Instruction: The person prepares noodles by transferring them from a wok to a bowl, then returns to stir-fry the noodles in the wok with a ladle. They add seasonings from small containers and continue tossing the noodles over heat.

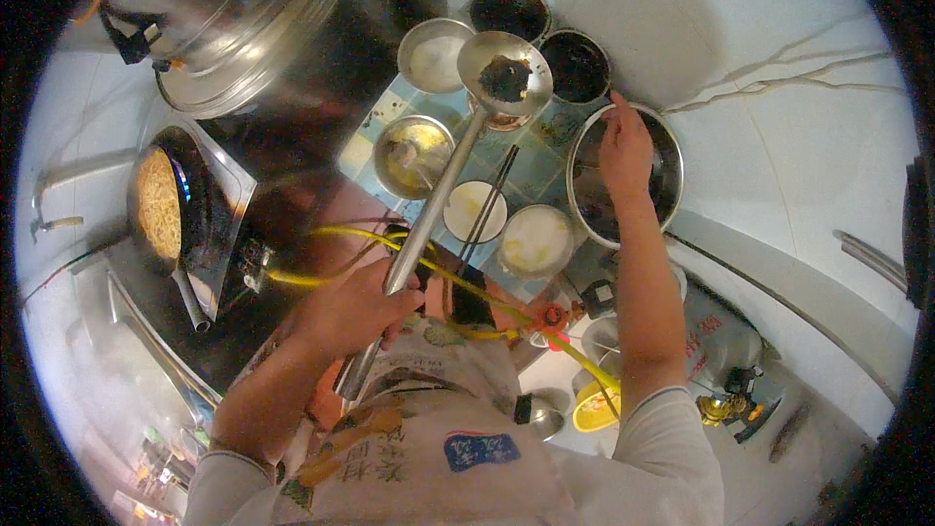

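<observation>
My left hand (372, 303) is wrapped around the long metal handle of a ladle (445, 190). The ladle's bowl (537, 91) holds a dark, clumped substance and is held over the far part of the tiled surface. My right hand (627, 150) is above a large steel pot (679, 183), its fingertips by the pot's far rim. Whether they grip that rim is unclear. Just beyond those fingers stands a round container with dark contents (577, 66). A second dark-filled container (509, 9) is behind the ladle bowl.
On the tiled surface (533, 161) are a steel bowl of pale powder (436, 55), a bowl with yellowish contents (415, 153), a white bowl (467, 212) with chopsticks across it, and another pale-filled bowl (537, 241). A wok of noodles (158, 204) sits on a lit burner at left. A yellow hose (482, 292) crosses before me.
</observation>
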`<state>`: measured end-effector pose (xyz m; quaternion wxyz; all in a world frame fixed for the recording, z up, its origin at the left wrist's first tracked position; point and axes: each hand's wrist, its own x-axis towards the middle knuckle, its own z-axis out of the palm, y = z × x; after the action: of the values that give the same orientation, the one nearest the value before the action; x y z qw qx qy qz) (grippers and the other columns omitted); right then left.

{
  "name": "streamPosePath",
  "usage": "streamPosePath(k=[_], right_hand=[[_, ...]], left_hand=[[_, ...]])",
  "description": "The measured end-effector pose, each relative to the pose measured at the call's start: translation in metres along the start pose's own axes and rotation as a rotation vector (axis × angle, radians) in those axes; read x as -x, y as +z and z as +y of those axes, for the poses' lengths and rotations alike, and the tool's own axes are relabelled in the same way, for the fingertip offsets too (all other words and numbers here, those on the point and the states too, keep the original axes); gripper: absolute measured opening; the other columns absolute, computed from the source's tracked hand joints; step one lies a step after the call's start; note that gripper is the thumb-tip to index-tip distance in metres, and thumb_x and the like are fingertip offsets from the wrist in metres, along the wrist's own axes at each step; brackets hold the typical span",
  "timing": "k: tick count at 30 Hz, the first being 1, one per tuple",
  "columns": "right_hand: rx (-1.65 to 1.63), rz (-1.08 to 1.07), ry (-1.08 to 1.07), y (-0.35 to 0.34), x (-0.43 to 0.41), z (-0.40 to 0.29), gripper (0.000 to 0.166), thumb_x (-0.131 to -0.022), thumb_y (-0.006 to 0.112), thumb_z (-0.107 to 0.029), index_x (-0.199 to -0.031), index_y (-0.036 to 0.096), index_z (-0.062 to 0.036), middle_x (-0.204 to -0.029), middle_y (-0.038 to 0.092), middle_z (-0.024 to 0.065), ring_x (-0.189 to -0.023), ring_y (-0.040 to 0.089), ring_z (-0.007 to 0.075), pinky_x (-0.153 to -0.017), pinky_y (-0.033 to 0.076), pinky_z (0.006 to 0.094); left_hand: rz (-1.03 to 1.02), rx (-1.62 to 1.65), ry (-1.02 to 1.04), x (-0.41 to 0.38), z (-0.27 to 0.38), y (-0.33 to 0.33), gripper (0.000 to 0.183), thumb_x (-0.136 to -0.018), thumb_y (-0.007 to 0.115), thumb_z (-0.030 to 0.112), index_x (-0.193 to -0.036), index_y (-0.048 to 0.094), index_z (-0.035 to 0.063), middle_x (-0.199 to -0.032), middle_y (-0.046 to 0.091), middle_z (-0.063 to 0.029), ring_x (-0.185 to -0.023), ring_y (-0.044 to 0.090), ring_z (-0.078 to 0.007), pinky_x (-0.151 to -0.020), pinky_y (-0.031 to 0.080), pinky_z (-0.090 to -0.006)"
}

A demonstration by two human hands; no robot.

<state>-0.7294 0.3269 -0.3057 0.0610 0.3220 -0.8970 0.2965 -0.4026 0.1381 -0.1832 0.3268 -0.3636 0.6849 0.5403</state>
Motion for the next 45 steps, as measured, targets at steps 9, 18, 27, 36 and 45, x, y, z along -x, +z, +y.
streamPosePath(k=[9,18,27,36,45], right_hand=[[-0.700,-0.036,0.382,0.066,-0.057,-0.038,0.029,-0.095,0.042,-0.019,-0.114,0.054,-0.0015,-0.079,0.065,0.0066,-0.056,0.050,0.0086,-0.052,0.043,0.0231],[-0.792,-0.091,0.587,0.143,-0.083,-0.033,0.028,-0.090,0.045,-0.016,-0.110,0.054,0.0011,-0.083,0.066,0.0105,-0.063,0.059,0.0193,-0.055,0.047,0.0304],[-1.097,-0.002,0.691,0.063,-0.062,-0.058,0.029,-0.092,0.044,-0.020,-0.110,0.055,0.0013,-0.082,0.066,0.0115,-0.055,0.050,0.0129,-0.048,0.040,0.0245],[-0.852,-0.123,0.478,0.021,-0.002,-0.121,0.028,-0.096,0.042,-0.018,-0.115,0.054,-0.0031,-0.084,0.066,0.0059,-0.055,0.048,0.0065,-0.048,0.039,0.0199],[-1.395,-0.036,0.832,0.014,-0.034,-0.090,0.032,-0.091,0.044,-0.015,-0.118,0.050,0.0017,-0.086,0.065,0.0122,-0.054,0.048,0.0112,-0.048,0.040,0.0221]], left_hand=[[0.085,0.220,0.019,0.025,-0.010,-0.014,0.021,-0.083,0.059,0.022,-0.092,0.056,0.0028,-0.054,0.054,-0.0042,-0.049,0.054,-0.0124,-0.048,0.043,-0.0286],[0.109,0.350,0.033,0.033,-0.019,-0.029,0.016,-0.084,0.059,0.014,-0.088,0.052,0.0003,-0.055,0.050,-0.0032,-0.043,0.048,-0.0108,-0.039,0.039,-0.0258],[0.089,0.282,0.093,0.017,-0.044,-0.030,0.021,-0.086,0.056,0.022,-0.089,0.052,0.0011,-0.058,0.050,-0.0031,-0.047,0.050,-0.0112,-0.043,0.040,-0.0268],[-0.065,0.461,0.043,0.013,-0.024,-0.035,0.016,-0.084,0.058,0.014,-0.096,0.048,0.0098,-0.061,0.048,0.0014,-0.040,0.044,-0.0081,-0.033,0.039,-0.0238],[-0.038,0.465,0.026,0.021,-0.031,-0.026,0.022,-0.084,0.059,0.011,-0.102,0.047,0.0088,-0.062,0.047,0.0003,-0.040,0.045,-0.0087,-0.034,0.040,-0.0248]])
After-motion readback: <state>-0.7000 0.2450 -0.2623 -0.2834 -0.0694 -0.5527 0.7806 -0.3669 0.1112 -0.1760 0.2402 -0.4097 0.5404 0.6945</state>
